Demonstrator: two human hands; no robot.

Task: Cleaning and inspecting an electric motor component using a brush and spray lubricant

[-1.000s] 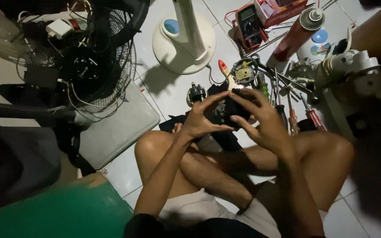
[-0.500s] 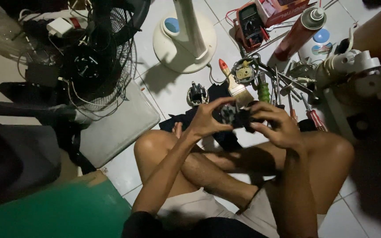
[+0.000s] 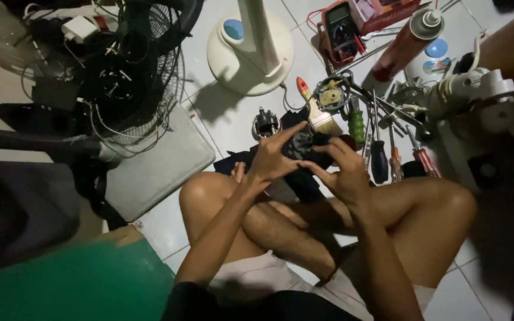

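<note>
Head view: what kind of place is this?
Likely a home floor used as a fan-repair spot: white floor tiles, a fan stand base, a multimeter and screwdrivers lie beside the seated person.

The paintbrush (image 3: 313, 107) has an orange-red handle and pale bristles; the spray can (image 3: 404, 43) is red with a white cap; the fan base (image 3: 251, 47) is cream with a blue dot. The screwdriver (image 3: 357, 123) has a green handle; the floor tiles (image 3: 233, 119) are white; the motor part (image 3: 304, 142) is black.
</note>
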